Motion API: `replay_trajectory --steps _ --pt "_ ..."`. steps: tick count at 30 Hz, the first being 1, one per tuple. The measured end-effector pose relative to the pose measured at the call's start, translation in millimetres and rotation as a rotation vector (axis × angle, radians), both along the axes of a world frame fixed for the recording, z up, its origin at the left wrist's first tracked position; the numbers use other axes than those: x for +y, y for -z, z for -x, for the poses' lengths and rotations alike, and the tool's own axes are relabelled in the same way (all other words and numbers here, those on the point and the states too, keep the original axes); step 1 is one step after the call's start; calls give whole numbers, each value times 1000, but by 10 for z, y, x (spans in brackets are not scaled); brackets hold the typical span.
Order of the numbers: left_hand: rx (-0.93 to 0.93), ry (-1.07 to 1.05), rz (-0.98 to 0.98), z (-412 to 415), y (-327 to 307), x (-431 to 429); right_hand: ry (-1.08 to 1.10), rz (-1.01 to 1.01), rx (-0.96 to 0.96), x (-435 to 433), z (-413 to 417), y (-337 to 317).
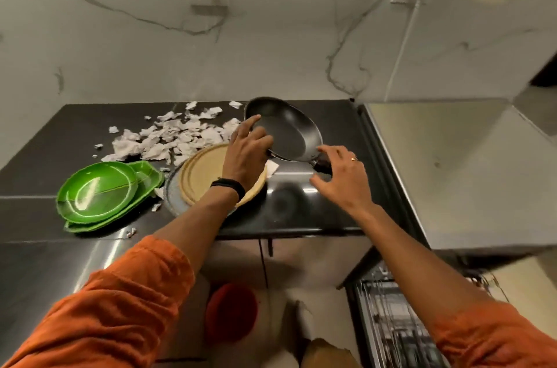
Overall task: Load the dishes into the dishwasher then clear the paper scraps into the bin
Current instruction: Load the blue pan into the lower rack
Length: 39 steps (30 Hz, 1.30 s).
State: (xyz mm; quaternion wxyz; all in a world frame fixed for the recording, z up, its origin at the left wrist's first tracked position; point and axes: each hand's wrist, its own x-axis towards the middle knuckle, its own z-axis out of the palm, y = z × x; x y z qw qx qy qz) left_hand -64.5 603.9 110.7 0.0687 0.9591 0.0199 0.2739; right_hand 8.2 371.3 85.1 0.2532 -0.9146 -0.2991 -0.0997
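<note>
The dark tabletop (90, 126) runs under everything, against a marbled wall. Below its right end, the dishwasher rack (388, 322) stands pulled out, by my right elbow. On the left of the tabletop lie my stacked green plates (99, 195), a round one on top of leaf-shaped ones. Just right of them is a metal plate (173, 195) with a round wooden board (202, 174) lying on it. Behind the board, a pile of torn paper scraps (171, 138) spreads toward the wall, with a few stray bits beside the green plates.

The frying pan (286, 129) is tilted, far rim high, above the tabletop behind the board. My left hand (245, 156) grips its near left rim, fingers curled over the edge. My right hand (343, 177) is spread, thumb and fingers apart on either side of the pan's dark handle (321, 164), not clasped on it; I cannot tell whether they touch it.

A black wristband (228, 185) sits on my left wrist and a ring (354, 159) on a right finger.
</note>
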Motion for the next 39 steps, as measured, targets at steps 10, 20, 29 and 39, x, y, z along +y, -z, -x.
replay_trajectory --steps 10,20,29,39 --pt "60 424 4 -14 -63 -1558 173 59 -135 -1096 600 -158" --pt "235 720 16 -321 183 -3217 462 50 139 -2790 1082 121" --pt "455 964 -48 -708 788 -4875 522 -103 394 -4340 1138 701" --pt "736 923 -95 -944 1899 -5761 593 -36 627 -5030 1005 1753"
